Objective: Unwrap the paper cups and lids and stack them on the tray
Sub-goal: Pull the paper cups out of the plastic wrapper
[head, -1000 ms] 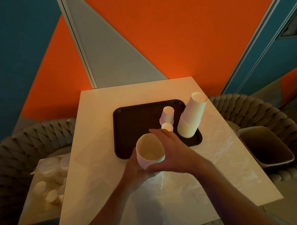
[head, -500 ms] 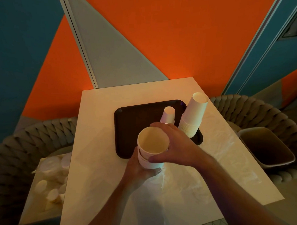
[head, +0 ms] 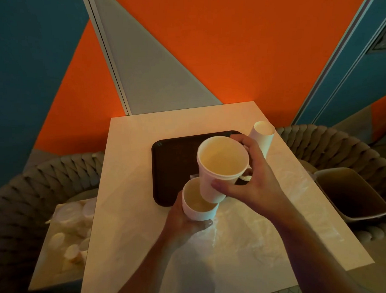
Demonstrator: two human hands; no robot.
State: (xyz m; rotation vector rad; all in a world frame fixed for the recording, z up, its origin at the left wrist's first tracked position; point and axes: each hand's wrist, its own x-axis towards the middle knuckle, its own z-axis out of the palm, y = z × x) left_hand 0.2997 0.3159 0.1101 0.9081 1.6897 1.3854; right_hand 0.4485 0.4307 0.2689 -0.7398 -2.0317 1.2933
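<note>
My right hand (head: 253,183) grips a few nested white paper cups (head: 219,165) by the rim, lifted clear above the lower ones. My left hand (head: 186,219) holds the remaining white cups (head: 199,206) from below, over the table's middle. A dark brown tray (head: 173,167) lies just behind both hands. A tall stack of white cups (head: 261,136) stands at the tray's right end, partly hidden by my right hand. Clear plastic wrap (head: 235,233) lies crumpled on the white table (head: 133,171) under my arms.
A low side surface at left holds wrapped cups and lids (head: 69,227). A beige bin (head: 353,192) sits at right on a woven grey seat (head: 333,144). An orange and teal wall rises behind the table.
My right hand has pulled the upper cups up and out of the stack and toward the tray. My left hand stays with the lower cups. The camera has moved closer.
</note>
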